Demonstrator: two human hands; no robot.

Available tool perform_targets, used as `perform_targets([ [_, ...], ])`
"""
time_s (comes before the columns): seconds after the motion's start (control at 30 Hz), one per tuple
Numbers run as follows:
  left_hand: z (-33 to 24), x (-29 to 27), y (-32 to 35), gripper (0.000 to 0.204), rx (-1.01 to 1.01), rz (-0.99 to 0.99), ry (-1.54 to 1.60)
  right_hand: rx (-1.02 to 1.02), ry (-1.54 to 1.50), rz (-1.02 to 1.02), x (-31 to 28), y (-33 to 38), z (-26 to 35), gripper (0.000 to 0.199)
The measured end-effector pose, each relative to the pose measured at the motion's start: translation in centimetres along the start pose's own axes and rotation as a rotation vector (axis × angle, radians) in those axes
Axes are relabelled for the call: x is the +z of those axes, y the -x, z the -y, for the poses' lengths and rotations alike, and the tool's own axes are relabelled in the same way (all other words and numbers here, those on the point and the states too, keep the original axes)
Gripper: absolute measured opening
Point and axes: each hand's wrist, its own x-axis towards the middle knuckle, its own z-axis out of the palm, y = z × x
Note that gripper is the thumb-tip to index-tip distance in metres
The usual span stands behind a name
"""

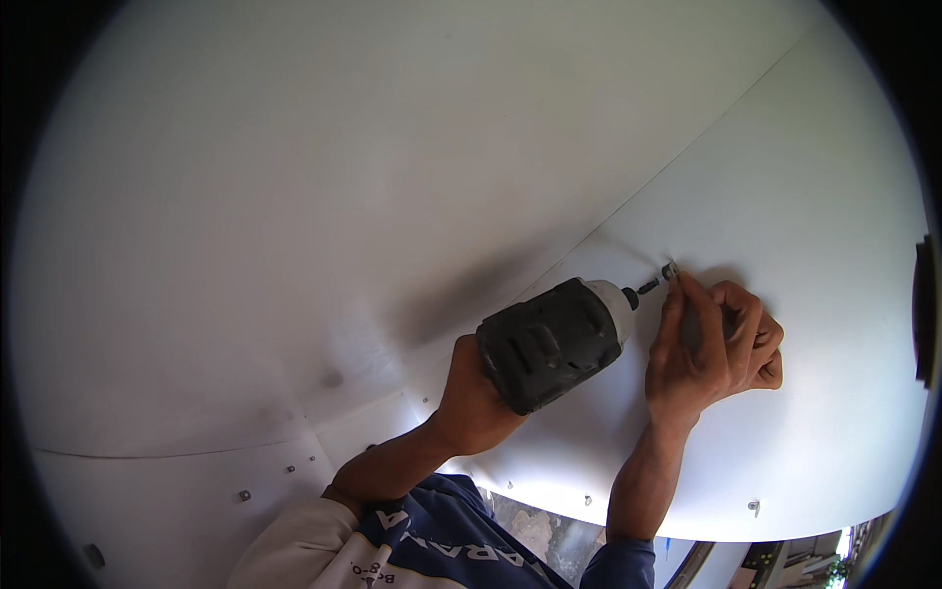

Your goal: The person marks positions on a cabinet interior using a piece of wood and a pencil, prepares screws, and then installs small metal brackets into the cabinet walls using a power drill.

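My left hand [481, 398] is wrapped round the handle of a black and grey cordless impact driver [549, 344], whose body hides the fingers. The driver's bit [649, 287] points up and to the right, its tip close to a small metal clip [670, 270]. Thumb and forefinger of my right hand [699, 353] pinch this clip at a smooth white panel [824, 294]; its other fingers are curled. Whether the bit touches the clip, I cannot tell.
A seam [677, 157] runs diagonally across the white surface. Small metal fittings dot it lower down, including one [244, 496] at left and another [754, 507] at right. Beyond the panel's curved lower edge lies grey, rough ground [549, 530]. A dark object [924, 312] stands at the right rim.
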Motion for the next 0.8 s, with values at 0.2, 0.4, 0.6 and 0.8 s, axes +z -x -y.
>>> perform_targets([
  [0.2, -0.4, -0.2, -0.1, 0.049, 0.002, 0.05, -0.058, 0.0, -0.007, -0.005, -0.1, -0.1, 0.3, 0.01],
  [0.4, -1.3, 0.3, -0.1, 0.043, 0.102, 0.073, -0.08, -0.002, -0.006, -0.016, -0.3, -0.3, 0.5, 0.011],
  [0.6, -1.5, 0.2, -0.2, 0.046, 0.142, 0.041, -0.285, -0.001, -0.013, -0.028, -0.2, -0.4, 0.9, 0.011],
  [0.8, -1.4, 0.3, -0.3, 0.051, 0.169, 0.005, -0.339, 0.004, -0.026, -0.031, -0.4, -0.4, 1.1, 0.011],
])
